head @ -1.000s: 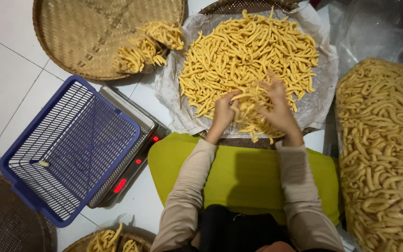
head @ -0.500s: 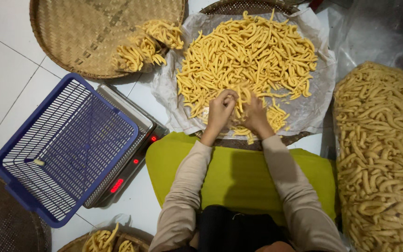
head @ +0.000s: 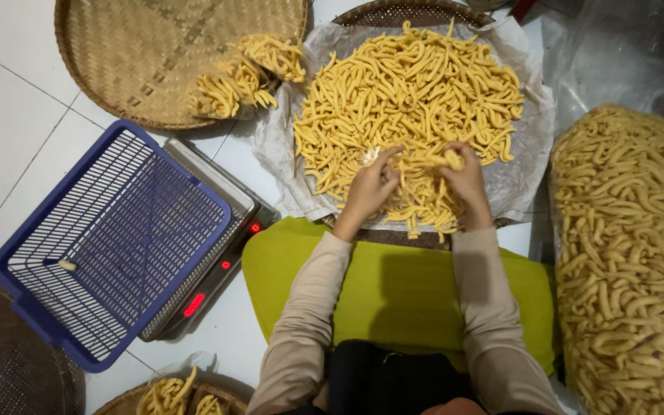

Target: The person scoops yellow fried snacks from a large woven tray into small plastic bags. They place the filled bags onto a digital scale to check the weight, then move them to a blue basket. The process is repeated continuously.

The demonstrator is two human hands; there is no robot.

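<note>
Both hands worked in the pile of yellow snack sticks heaped on white paper over a round woven tray. Left hand sat at the near left part of the pile, fingers curled, grip clamped on a bunch of sticks. Right hand sat at the near right part of the pile, just beside the left hand, grip likewise closed on sticks; a gathered bunch bridged between the two hands. Beige sleeves ran back from the pile over a lime-green cushion lying just near of the tray.

Left of the pile: blue plastic mesh basket set on a digital scale with red lit digits, one lone stick in the basket. Far left of the pile: large flat bamboo tray carrying a small bundle of sticks at its edge nearest the pile. Right of the pile: big clear plastic bag packed with the same sticks. Near left of the pile, past the scale: another small tray with a few sticks, partly cut off. White tiled floor under everything.
</note>
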